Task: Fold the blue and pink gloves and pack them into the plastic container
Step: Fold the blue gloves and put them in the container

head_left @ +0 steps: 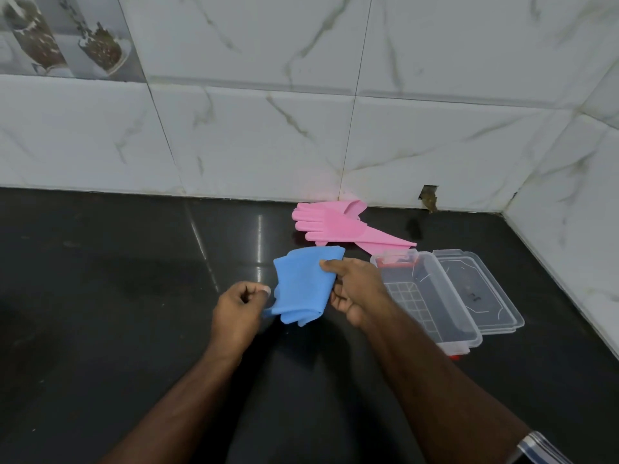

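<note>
Head view: a person folds gloves on a dark countertop [100, 296] below marble-look wall tiles.
Blue gloves [303, 288]: a folded bundle at centre frame, long axis running 12 to 6 o'clock.
Right hand [356, 289]: thumb and curled fingers pinching the bundle's right edge.
Left hand [239, 309]: fingers curled, thumb pressed to them at the bundle's lower-left corner; whether it grips the material cannot be told.
Plastic container [432, 296]: lid open, at 3 o'clock from the bundle, just beside the right hand, the nearer one.
Pink gloves [338, 226]: unfolded, at 12 o'clock against the wall.
Writing: no legible brand or label.
</note>
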Tool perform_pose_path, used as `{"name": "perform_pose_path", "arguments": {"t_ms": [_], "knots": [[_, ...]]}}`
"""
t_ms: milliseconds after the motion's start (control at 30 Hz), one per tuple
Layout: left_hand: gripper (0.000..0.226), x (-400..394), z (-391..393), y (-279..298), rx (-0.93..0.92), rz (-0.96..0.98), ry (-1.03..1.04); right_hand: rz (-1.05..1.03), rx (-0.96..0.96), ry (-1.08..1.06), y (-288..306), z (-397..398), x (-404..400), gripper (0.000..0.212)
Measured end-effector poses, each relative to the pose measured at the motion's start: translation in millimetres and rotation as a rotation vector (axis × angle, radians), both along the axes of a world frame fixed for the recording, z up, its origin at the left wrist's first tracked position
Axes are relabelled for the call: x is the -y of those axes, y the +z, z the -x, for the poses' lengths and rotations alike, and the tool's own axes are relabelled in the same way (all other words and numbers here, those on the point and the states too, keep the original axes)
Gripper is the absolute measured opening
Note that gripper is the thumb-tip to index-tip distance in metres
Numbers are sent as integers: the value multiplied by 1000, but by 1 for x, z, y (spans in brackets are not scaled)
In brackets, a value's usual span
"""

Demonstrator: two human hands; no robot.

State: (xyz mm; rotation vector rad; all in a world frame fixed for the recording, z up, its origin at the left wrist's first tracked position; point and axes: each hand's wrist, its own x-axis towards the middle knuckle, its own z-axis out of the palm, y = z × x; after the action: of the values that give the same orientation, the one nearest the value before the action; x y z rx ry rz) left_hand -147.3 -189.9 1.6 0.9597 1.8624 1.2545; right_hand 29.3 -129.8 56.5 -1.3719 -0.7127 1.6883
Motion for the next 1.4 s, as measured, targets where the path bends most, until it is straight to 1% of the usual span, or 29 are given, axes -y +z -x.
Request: {"name": "perform_pose_path", "arguments": {"t_ms": [33, 67, 133, 167, 200, 267, 333, 400, 433, 500, 600, 667, 767, 867, 900, 1100, 1233, 1333, 1400], "knots": [[24, 4, -5, 7, 132, 62, -23, 0, -26, -19, 2, -2, -1, 14], [35, 9, -10, 14, 262, 158, -88, 1, -48, -39, 4, -4, -1, 13], [61, 17, -20, 27, 479, 403, -283, -4, -81, -70, 7, -7, -1, 13], [75, 20, -26, 32, 593, 490, -371, -7, -99, -82, 8, -8, -2, 13], [85, 20, -32, 34, 716, 529, -424, -8, -125, -94, 9, -9, -1, 12], [94, 15, -49, 36, 951, 498, -408, -6, -178, -117, 11, -11, 2, 12], [95, 8, -63, 39, 1158, 363, -287, -9, -224, -131, 12, -14, 7, 12], [84, 0, -71, 44, 1302, 179, -154, -10, -261, -122, 13, -20, 13, 16], [74, -5, -72, 46, 1328, 101, -105, -7, -276, -109, 12, -24, 17, 20], [54, -9, -70, 52, 1261, 14, -65, 6, -291, -68, 12, -33, 24, 29], [38, -14, -67, 61, 1113, 2, -84, 34, -276, 13, 11, -52, 33, 38], [36, -14, -67, 67, 1053, -24, -138, 61, -274, 90, 12, -65, 36, 44], [37, -14, -71, 75, 967, -81, -275, 72, -309, 162, 17, -84, 33, 52], [39, -14, -79, 77, 922, -96, -400, 14, -390, 192, 26, -96, 24, 46], [39, -15, -83, 77, 906, -92, -429, -14, -375, 204, 30, -100, 22, 43], [36, -23, -114, 76, 816, -25, -462, -171, -63, 151, 38, -137, 8, 30], [35, -35, -136, 74, 755, 77, -520, -184, 95, 118, 35, -175, 0, 24], [35, -48, -153, 64, 626, 152, -557, -159, 218, 127, 26, -200, -7, 22], [34, -56, -163, 56, 502, 184, -562, -165, 370, 149, 17, -211, -11, 19]]}}
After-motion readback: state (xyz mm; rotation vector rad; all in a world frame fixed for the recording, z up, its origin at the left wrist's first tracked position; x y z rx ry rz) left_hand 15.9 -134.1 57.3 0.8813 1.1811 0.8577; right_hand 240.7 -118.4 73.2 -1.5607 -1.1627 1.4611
